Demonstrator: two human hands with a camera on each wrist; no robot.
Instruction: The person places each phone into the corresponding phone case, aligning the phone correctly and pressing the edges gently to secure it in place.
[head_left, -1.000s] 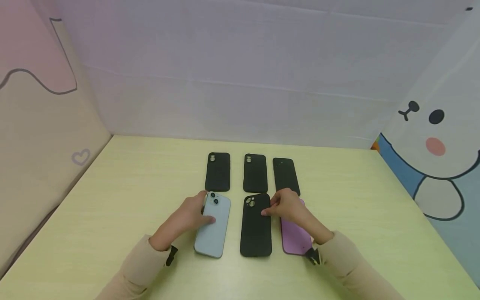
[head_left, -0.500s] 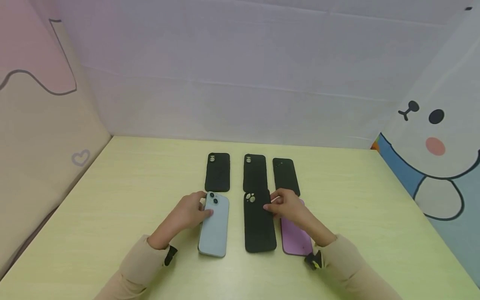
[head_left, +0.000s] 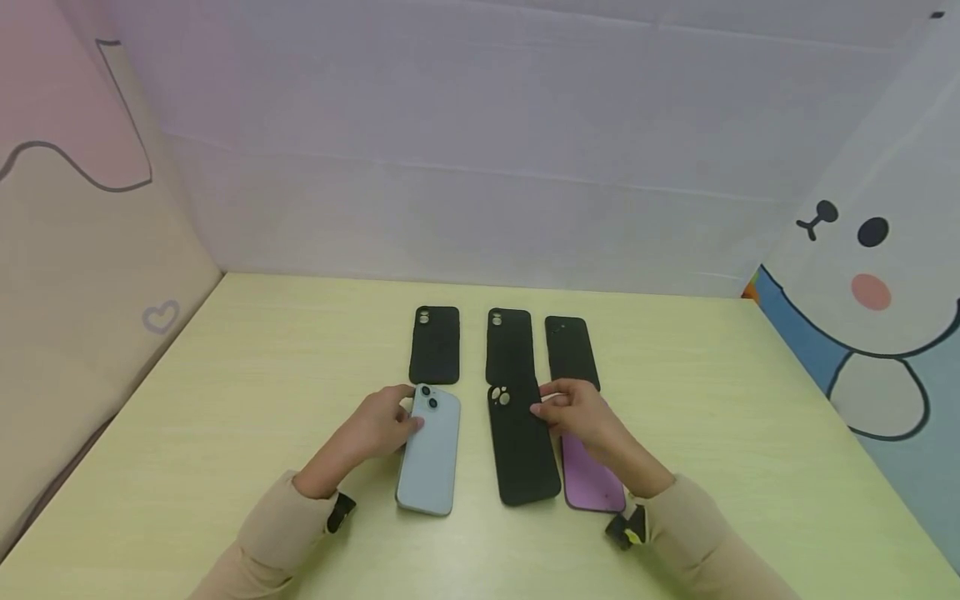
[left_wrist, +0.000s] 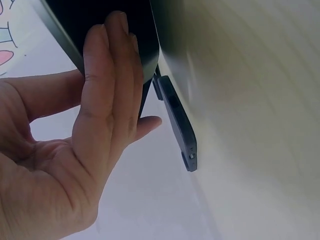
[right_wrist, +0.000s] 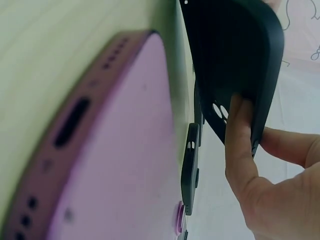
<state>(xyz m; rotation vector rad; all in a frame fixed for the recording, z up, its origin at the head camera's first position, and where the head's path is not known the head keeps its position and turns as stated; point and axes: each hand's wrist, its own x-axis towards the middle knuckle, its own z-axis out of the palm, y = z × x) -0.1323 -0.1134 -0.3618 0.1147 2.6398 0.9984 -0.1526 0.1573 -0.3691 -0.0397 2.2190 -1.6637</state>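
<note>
My left hand [head_left: 378, 425] holds a light blue phone [head_left: 431, 458] by its left edge, thumb on the back with the two camera lenses. In the left wrist view the other fingers lie under it, against the dark screen side. My right hand [head_left: 581, 415] pinches a black phone case [head_left: 523, 458] at its upper right edge. The right wrist view shows the case's hollow inside [right_wrist: 230, 50] and its camera holes, lifted off the table. Close to that hand lies a purple phone [head_left: 592, 483], partly covered by the hand in the head view.
Behind the hands, two black phone cases [head_left: 435, 346] and a black case or cased phone [head_left: 572, 350] lie in a row on the pale yellow table [head_left: 300, 333]. A white cloth wall [head_left: 480, 208] stands at the back, with printed cloth on both sides.
My right hand has raised the black case, and its lower end has swung to the right. The light blue phone has turned slightly more upright in my left hand.
</note>
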